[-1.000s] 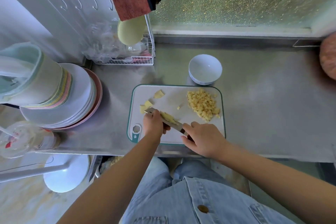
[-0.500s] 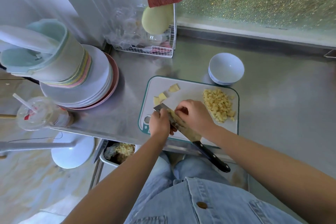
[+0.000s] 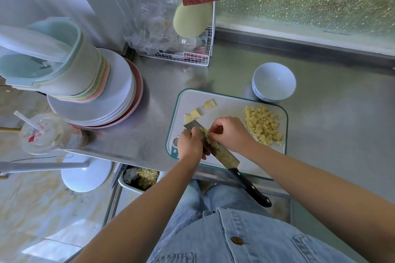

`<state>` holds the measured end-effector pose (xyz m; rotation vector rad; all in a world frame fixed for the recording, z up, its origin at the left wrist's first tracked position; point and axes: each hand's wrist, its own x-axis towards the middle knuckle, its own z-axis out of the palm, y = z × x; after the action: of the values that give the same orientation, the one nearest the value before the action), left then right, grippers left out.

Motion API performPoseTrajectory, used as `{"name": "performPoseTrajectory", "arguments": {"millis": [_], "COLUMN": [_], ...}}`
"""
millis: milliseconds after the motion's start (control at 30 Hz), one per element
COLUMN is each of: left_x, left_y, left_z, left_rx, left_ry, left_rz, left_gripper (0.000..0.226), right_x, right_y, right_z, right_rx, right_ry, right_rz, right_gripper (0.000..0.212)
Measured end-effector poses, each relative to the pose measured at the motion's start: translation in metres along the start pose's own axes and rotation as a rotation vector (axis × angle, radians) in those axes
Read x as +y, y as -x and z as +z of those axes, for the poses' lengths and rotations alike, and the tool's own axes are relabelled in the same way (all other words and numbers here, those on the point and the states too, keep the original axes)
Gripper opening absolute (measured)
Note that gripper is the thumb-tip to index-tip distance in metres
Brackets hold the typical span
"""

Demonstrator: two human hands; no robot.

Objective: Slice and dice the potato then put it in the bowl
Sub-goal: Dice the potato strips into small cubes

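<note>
head view: a black-handled steel knife (image 3: 232, 162) angles over the white green-rimmed cutting board (image 3: 230, 107). left hand (image 3: 190, 145) grips its blade, right hand (image 3: 232, 132) pinches potato bits (image 3: 215, 146) stuck there. beyond lie the diced potato pile (image 3: 263, 126), then the white ceramic bowl (image 3: 274, 81).

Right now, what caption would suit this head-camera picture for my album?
Left hand steadies the knife while the right hand picks potato bits off its blade.

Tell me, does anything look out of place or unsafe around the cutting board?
Yes. The knife lies slanted across the cutting board, and its black handle hangs over the counter edge above the person's lap. No hand holds the handle: the left hand grips the blade, and the right hand touches potato bits on it.
</note>
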<state>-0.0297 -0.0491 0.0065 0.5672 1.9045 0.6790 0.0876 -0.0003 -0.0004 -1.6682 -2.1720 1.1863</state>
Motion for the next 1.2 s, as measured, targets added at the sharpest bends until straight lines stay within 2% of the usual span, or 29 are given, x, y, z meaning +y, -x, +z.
{"name": "performPoseTrajectory", "arguments": {"millis": [367,633,700,767,833,900,967,1067,1100,1133,1200], "left_x": [-0.004,-0.003,-0.001,0.005,0.013,0.020,0.026,0.031,0.030,0.028,0.017], "left_y": [-0.002,-0.009,-0.010,-0.009,-0.007,-0.005,-0.004,-0.003,-0.004,-0.005,-0.016], "left_z": [-0.011,-0.018,-0.014,-0.008,-0.001,0.006,0.012,0.019,0.020,0.020,0.016], "left_rx": [0.049,0.173,0.194,0.199,0.198,0.183,0.142,-0.001,-0.039,-0.059,-0.083], "left_ry": [0.028,0.040,0.041,0.048,0.065,0.078,0.099,0.215,0.193,0.075,-0.394], "left_rz": [0.013,-0.016,-0.009,0.015,0.061,0.101,0.132,0.204,0.268,0.373,0.678], "left_gripper": [0.037,0.036,0.035,0.036,0.039,0.040,0.039,0.034,0.033,0.032,0.032], "right_x": [0.029,0.037,0.031,0.021,0.013,0.013,0.021,0.033,0.036,0.039,0.047], "right_y": [-0.002,0.006,0.017,0.032,0.046,0.055,0.061,0.068,0.069,0.069,0.071], "right_z": [0.010,-0.012,-0.021,-0.028,-0.031,-0.030,-0.031,-0.037,-0.040,-0.043,-0.049], "right_rx": [0.021,0.212,0.169,0.020,-0.147,-0.179,-0.125,0.002,0.055,0.111,0.215], "right_ry": [0.122,-0.059,-0.122,-0.100,0.056,0.263,0.326,0.096,0.025,-0.017,-0.087], "right_rz": [0.003,-0.069,-0.070,-0.003,0.082,0.055,0.002,0.064,0.097,0.127,0.170], "right_gripper": [0.003,0.006,0.009,0.027,0.052,0.061,0.054,0.037,0.032,0.029,0.023]}}
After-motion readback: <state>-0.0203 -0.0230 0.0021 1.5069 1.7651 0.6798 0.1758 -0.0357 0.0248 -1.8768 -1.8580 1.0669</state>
